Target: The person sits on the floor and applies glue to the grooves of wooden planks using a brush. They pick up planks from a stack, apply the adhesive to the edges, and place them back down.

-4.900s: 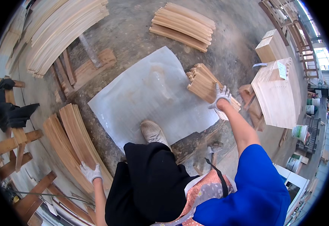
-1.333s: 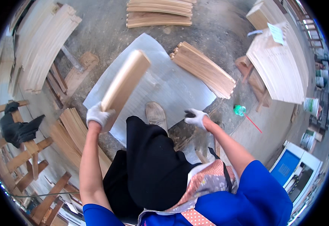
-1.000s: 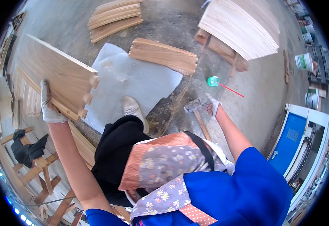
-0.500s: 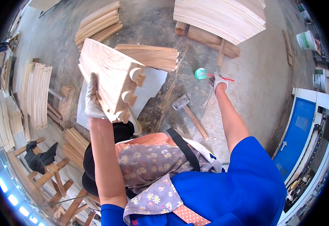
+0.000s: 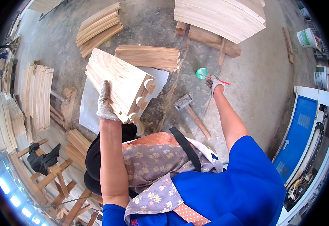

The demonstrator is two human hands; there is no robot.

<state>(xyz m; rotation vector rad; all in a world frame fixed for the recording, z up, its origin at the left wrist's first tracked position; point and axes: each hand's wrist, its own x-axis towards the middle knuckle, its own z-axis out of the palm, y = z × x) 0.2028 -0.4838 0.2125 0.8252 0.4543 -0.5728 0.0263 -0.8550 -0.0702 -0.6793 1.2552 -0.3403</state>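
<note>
My left hand [image 5: 106, 104], in a pale work glove, grips the near left edge of a pale wooden piece [image 5: 116, 77]. Rounded, dovetail-like joints show along the right end of this piece, which I hold tilted above a white sheet [image 5: 89, 113]. Out to the right, my gloved right hand [image 5: 216, 84] is closed around a thin red stick [image 5: 223, 82]. The stick's far end reaches to a small green cup [image 5: 201, 73] on the floor; whether its tip is inside is hard to see.
A mallet [image 5: 196, 119] lies on the concrete between my arms. Stacked boards [image 5: 147, 56] lie just ahead, with a larger board stack [image 5: 221, 17] on timbers at the far right. More boards [image 5: 40, 96] stand left. A blue cabinet [image 5: 296, 132] is at the right.
My left hand has shifted slightly rightward with the wooden piece. My right hand and the red stick have moved a little left and down.
</note>
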